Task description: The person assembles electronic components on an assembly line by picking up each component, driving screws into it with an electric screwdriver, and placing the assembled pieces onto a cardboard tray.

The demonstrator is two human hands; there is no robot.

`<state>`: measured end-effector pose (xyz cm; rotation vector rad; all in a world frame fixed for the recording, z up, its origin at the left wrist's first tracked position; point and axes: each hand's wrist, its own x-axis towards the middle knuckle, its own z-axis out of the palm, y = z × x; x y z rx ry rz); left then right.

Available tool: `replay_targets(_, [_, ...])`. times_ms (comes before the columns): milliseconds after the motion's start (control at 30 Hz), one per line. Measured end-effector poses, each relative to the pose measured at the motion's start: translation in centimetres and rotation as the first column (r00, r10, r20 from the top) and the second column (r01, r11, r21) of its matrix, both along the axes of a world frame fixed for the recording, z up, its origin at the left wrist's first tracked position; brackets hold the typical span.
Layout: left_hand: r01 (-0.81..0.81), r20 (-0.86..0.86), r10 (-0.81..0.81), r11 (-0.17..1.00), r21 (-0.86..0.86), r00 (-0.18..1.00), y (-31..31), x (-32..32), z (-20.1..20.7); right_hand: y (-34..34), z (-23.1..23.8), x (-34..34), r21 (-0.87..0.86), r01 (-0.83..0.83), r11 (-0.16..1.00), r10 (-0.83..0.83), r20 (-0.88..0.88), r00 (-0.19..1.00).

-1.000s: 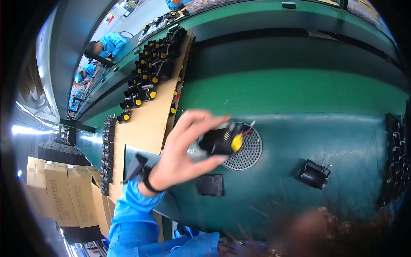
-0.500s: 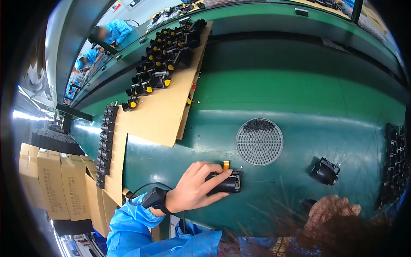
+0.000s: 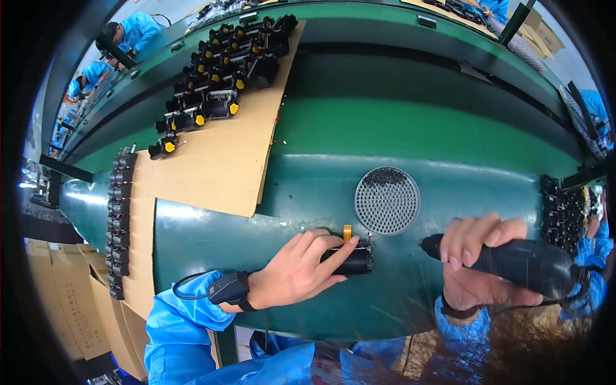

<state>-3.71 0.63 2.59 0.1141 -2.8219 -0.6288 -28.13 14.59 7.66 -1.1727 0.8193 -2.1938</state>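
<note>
My left hand (image 3: 298,266) is closed on a black cylindrical housing (image 3: 353,260), which rests on the green tabletop. An orange ribbon cable (image 3: 347,233) sticks up from its far side. To the right, my right hand (image 3: 478,260) grips a black electric screwdriver (image 3: 523,263), its tip pointing left toward the housing but apart from it. Between the hands and farther off lies a round grey perforated tray (image 3: 385,215) with small dark screws gathered at its far edge.
Cardboard sheets (image 3: 205,179) on the left bear rows of black units with yellow parts (image 3: 208,83). A column of black cylinders (image 3: 119,224) stands along their left edge. More black parts (image 3: 555,212) are stacked at right. Cartons (image 3: 70,289) stand lower left; co-workers (image 3: 138,32) sit beyond.
My right hand has come up from the lower right and now shows the screwdriver in its grip. The left hand still holds the housing. The view has shifted to the right.
</note>
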Motion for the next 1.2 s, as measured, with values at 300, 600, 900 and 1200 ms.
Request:
replay_targets(300, [-0.011, -0.137, 0.033, 0.987, 0.159, 0.990, -1.1, 0.6, -1.1, -5.2, -2.8, 2.0, 0.061, 0.102, 0.993, -0.102, -0.007, 0.995])
replay_targets(600, [-0.016, -0.108, 0.036, 0.984, 0.179, 0.993, -1.0, 1.2, -1.4, -7.1, -4.3, 2.6, 0.090, 0.134, 0.987, -0.136, 0.014, 0.991])
replay_targets(900, [-0.019, -0.115, 0.039, 0.986, 0.168, 0.993, -0.9, 1.2, -1.7, -7.2, -4.5, 2.7, 0.127, 0.141, 0.982, -0.148, 0.045, 0.988])
replay_targets(1200, [-0.021, -0.112, 0.040, 0.985, 0.169, 0.993, -0.8, 1.2, -1.5, -7.4, -4.8, 3.3, 0.117, 0.153, 0.981, -0.153, -0.006, 0.988])
